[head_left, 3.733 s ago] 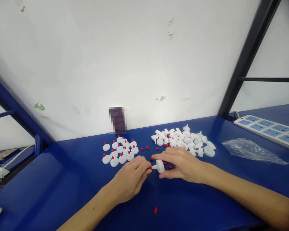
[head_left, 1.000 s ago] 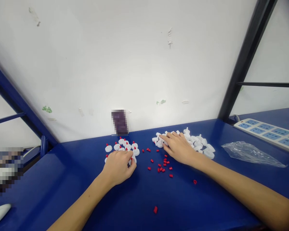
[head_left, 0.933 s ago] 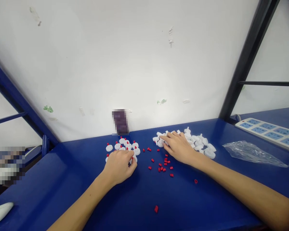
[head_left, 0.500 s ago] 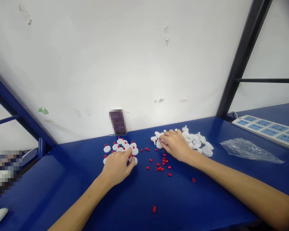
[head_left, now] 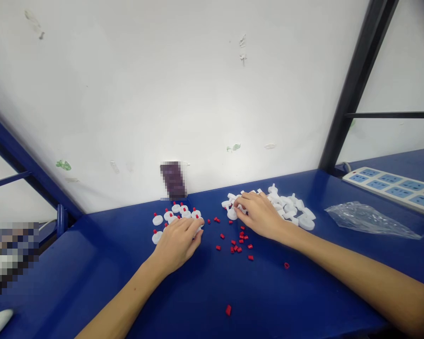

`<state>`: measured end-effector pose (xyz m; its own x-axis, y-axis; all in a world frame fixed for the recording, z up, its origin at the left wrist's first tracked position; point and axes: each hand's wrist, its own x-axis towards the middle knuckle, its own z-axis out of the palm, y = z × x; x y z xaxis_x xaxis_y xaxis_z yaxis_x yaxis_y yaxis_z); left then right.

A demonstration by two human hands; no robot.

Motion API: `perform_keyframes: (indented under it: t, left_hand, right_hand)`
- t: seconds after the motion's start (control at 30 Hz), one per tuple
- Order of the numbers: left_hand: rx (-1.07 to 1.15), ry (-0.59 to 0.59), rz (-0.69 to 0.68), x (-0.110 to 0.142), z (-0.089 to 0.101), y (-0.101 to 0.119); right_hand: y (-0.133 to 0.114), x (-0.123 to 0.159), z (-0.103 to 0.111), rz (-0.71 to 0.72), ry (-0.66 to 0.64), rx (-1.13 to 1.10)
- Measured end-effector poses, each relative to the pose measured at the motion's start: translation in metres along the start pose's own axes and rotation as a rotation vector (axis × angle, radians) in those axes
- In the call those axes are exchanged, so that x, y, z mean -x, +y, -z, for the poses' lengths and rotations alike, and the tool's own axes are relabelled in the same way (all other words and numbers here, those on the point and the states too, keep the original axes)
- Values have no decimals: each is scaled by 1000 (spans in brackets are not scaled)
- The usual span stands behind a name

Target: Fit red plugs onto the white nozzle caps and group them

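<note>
My head view has my left hand [head_left: 176, 241] loosely curved over the red-tipped lids [head_left: 158, 220] at left, thumb and finger slightly apart; whether it holds one, I can't tell. My right hand [head_left: 260, 215] is bent narrow at the left edge of the white lids [head_left: 288, 207], its grip unclear. I'd judge it best to pinch just one gently, sparing its neighbours (they're jumbled together). They look like smooth plastic, round with slim spouts; the loose red caps [head_left: 250, 257] are stubby tubes on the glossy blue table [head_left: 183, 303].
</note>
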<state>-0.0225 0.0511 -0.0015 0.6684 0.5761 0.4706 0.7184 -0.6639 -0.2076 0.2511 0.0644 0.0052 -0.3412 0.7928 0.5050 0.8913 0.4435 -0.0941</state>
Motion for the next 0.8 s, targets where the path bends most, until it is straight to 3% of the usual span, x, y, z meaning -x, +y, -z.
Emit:
perform_keyframes:
  t: [0.1,0.27,0.53,0.8]
  left_hand:
    - [29,36,-156,-5,0,2]
    - [267,47,-134,-6,0,6]
    - [465,49,-181,1,2,-1]
    - [388,122,-216,5,1,3]
  right_hand:
    - [-3,1,4,-36,42,-55]
    - [-4,5,10,-87,124,-244]
    - [-5,10,18,-117,21,-622]
    - [-5,14,20,-4,-23,-659]
